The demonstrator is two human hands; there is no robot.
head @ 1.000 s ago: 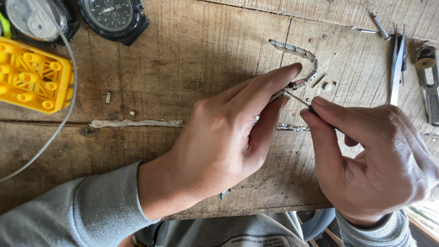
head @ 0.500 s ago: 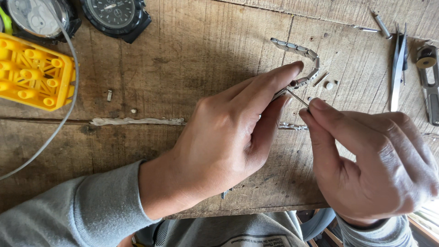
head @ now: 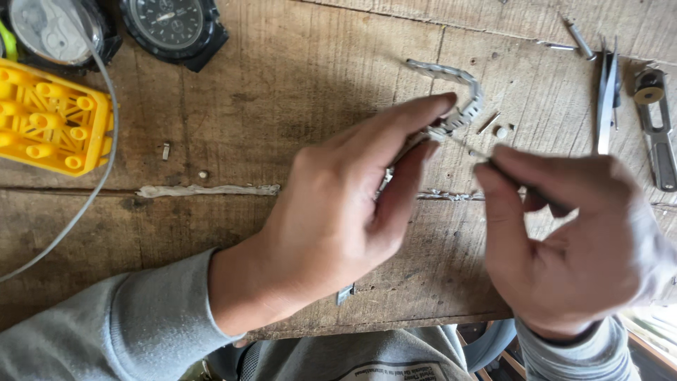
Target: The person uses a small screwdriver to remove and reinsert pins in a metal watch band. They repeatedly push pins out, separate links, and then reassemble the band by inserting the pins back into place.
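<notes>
Since the earlier frames the right hand (head: 578, 247) is being shifted slightly right and nearer, and is now motion-blurred; the pin tool's tip is being drawn a little back from the bracelet. Left hand (head: 345, 219) is being kept in almost the same place.

Metal watch bracelet (head: 451, 99) is being held by the left hand, pinched between index finger and thumb at the link end. The rest of the bracelet is being left curving away over the far side of the wooden bench (head: 296, 85), arcing back toward the fingertips. A short stretch is also being seen below the fingers, by the seam in the planks.

A thin pin tool (head: 479, 152) is being gripped by the right hand, fingers clenched round its shaft, tip pointed left at the bracelet link just beside the left index fingertip. Contact between tip and link cannot be told through the blur.

Two small loose parts (head: 497, 128) are being left on the bench just beside the bracelet's curve.

Far left: yellow plastic holder block (head: 49, 116), with a grey cable (head: 106, 141) being run over it toward the near left edge. Two watches at the far edge: an open-backed case (head: 49, 28) and a black-dial watch (head: 173, 28).

Far right: tweezers (head: 606, 92) and a metal case tool (head: 656, 120) are being left lying well apart from both hands.
</notes>
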